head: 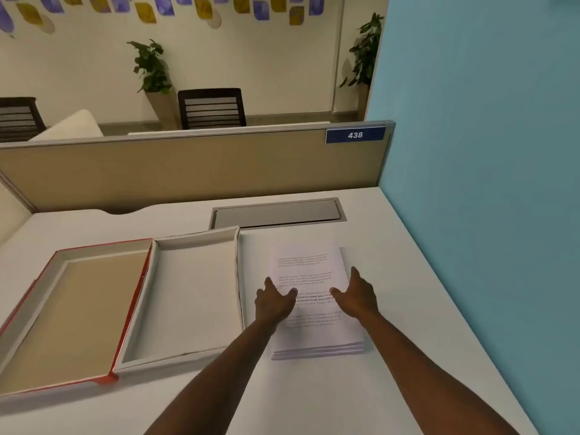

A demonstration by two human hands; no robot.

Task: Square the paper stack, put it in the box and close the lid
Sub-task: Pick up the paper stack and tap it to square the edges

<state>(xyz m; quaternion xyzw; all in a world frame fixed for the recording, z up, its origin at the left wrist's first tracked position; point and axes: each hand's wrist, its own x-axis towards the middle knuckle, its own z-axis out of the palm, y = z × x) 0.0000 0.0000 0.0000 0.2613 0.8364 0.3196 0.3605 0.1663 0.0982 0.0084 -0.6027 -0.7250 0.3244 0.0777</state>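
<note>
A stack of white printed paper [309,268] lies flat on the white desk, right of the box, its near edges slightly uneven. The box [194,243] stands open: a grey-white tray with nothing inside. Its lid [47,315], red-edged with a tan inner face, lies folded flat to the left. My left hand [273,301] hovers over the stack's left side, fingers spread, thumb pointing right. My right hand [357,295] is over the stack's right side, fingers spread too. Neither hand grips the sheets; I cannot tell whether they touch them.
A grey cable hatch [277,213] sits in the desk behind the paper. A tan partition [188,164] with a blue "438" sign closes the back, and a teal wall [486,152] the right. Beyond the partition are chairs and plants.
</note>
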